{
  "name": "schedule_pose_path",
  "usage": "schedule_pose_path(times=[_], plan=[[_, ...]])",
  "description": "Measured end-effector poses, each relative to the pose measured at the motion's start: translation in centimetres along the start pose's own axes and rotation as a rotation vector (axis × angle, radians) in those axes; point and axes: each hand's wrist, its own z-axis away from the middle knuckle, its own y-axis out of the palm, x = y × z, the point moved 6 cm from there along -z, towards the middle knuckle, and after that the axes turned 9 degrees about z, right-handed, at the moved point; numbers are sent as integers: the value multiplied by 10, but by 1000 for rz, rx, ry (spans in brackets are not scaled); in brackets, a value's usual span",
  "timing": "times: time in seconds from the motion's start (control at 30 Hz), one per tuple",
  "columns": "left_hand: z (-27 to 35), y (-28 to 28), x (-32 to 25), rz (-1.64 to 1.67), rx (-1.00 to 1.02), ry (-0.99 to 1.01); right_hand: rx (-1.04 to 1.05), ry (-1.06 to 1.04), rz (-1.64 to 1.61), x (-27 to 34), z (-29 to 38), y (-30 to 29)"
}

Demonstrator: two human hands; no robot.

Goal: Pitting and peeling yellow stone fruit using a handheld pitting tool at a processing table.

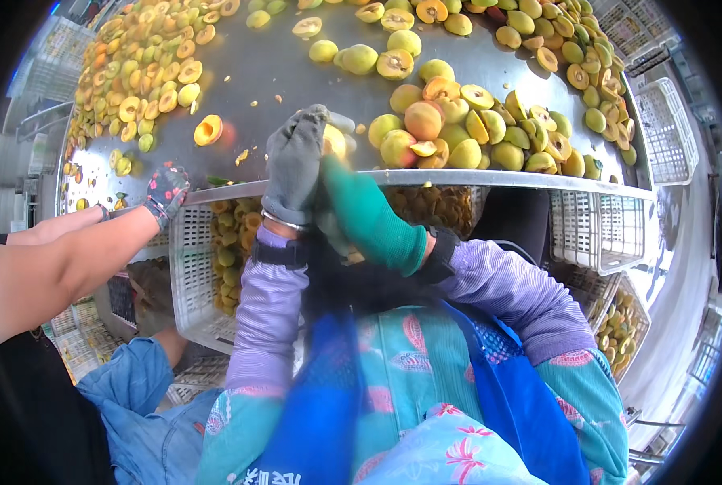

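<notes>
My left hand [303, 160], in a grey glove, is raised at the near edge of the metal table [252, 79]. Its fingers are closed around a yellow stone fruit [334, 144], which shows only in part. Pressed close below the fruit is my right hand [364, 209] in a green knitted glove. Motion blurs its fingers, so whether it grips the fruit or a tool is hidden. Just right of my hands lies a pile of whole and cut stone fruit [458, 130]. A halved fruit with its hollow facing up [208, 130] rests to the left.
A co-worker's gloved hand [168, 185] rests at the table edge on the left. Cut halves [155, 91] cover the far left, and more fruit [555, 36] lies far right. White plastic crates [200, 291] stand under the raised metal rim [518, 178]; another crate [667, 130] is beyond the right end.
</notes>
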Motion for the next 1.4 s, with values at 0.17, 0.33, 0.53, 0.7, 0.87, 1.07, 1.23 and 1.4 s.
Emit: schedule_pose_path(times=[0.17,0.33,0.53,0.7,0.87,1.07,1.23,1.4], plan=[[8,5,-10,-57,126,101,668,893,-1727,20,20,27],[25,-22,18,817,-106,-130,865,724,-1708,42,26,18],[57,-184,-10,-598,-363,35,606,1001,-1175,-2,59,-42],[-73,-11,-66,-1062,-91,272,458,1181,-841,-10,74,-65],[-168,39,7,-1386,371,719,415,1058,-681,10,60,-77],[-90,13,-24,-221,251,-27,111,694,-268,9,17,-101],[-24,4,-19,141,148,-35,75,-252,336,18,-21,-71],[2,7,-24,142,49,129,123,-233,497,32,-25,-50]])
